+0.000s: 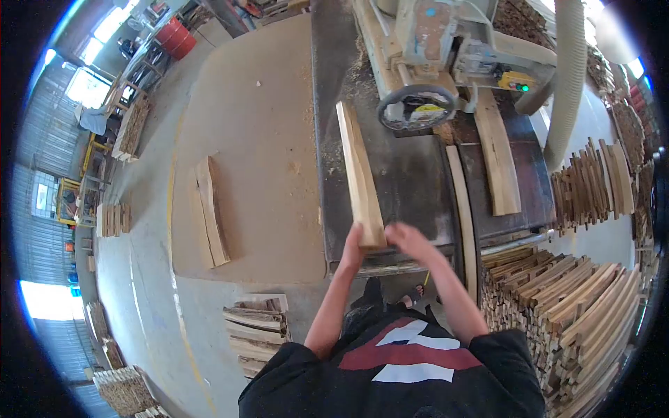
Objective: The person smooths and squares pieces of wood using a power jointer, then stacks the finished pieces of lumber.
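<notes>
A pale wooden board (361,177) with an uneven edge lies lengthwise on the dark machine table, its near end toward me. My left hand (353,245) is closed on the left side of that near end, thumb along the edge. My right hand (410,240) is at the right side of the same end, fingers curled toward the wood and smeared by motion. To the right, a long narrow strip (462,216) lies along the machine's guide, and beyond it a wider board (498,157) rests on the table.
A saw machine with a black handwheel (417,107) and a pale hose (568,83) stands ahead. Another board (210,212) lies on the brown surface at left. Stacked strips (564,306) fill the right side; more boards (256,331) are piled at lower left.
</notes>
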A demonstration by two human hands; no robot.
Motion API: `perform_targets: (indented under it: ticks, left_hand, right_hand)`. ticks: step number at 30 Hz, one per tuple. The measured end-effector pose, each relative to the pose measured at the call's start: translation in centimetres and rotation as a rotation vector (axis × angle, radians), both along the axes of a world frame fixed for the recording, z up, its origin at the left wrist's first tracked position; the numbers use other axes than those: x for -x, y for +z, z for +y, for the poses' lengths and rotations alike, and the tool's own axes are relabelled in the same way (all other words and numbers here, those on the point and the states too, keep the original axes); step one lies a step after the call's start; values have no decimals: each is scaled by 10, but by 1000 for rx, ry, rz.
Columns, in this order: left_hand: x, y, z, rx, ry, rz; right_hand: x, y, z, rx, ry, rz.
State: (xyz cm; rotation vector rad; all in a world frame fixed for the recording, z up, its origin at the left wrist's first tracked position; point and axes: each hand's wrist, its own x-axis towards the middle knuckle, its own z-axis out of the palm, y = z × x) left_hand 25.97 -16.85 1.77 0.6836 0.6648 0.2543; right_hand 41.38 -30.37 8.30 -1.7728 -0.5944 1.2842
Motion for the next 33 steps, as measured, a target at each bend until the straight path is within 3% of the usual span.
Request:
perform_targets:
  ticks: [2, 3, 4, 6, 7, 9, 12, 15, 18, 19, 21, 24, 30, 33]
  left_hand:
    - [9, 26, -47, -486, -139, 147]
    - [18, 14, -59, -806, -332, 292]
    - [23, 15, -75, -819, -350, 284]
    - [27, 20, -106, -1765, -229, 358]
    - [22, 22, -124, -1766, -239, 510]
    - [7, 13, -153, -1850, -303, 502]
    - [-15, -2, -186, -1878, -417, 533]
    - [-53, -7, -196, -1859, -436, 529]
    - [-100, -14, -186, -1797, -411, 612]
    - [-115, -18, -179, -1798, -410, 608]
    - [-142, -26, -165, -1751, -296, 676]
    - [-176, -26, -131, -1771, -264, 679]
    - [-246, -29, -59, -1796, -122, 629]
    - [-272, 5, -25, -1693, -63, 543]
  right_hand:
    - [46, -25, -49, -201, -25, -120]
    - [54, -19, -72, -162, -19, -127]
    - [61, -15, -98, -121, -16, -131]
    - [79, -50, -151, 66, -304, 365]
    - [87, -54, -173, 53, -328, 368]
    - [104, -58, -210, 37, -567, 710]
    - [113, -90, -243, -41, -735, 906]
    - [110, -124, -242, -218, -922, 1063]
    - [98, -119, -215, -308, -1035, 1233]
    - [90, -111, -202, -310, -1037, 1229]
    - [72, -94, -182, -63, -856, 714]
    - [34, -90, -150, 63, -700, 468]
    - [-35, -90, -62, 16, -847, 470]
    - [-61, -83, -18, 89, -1026, 481]
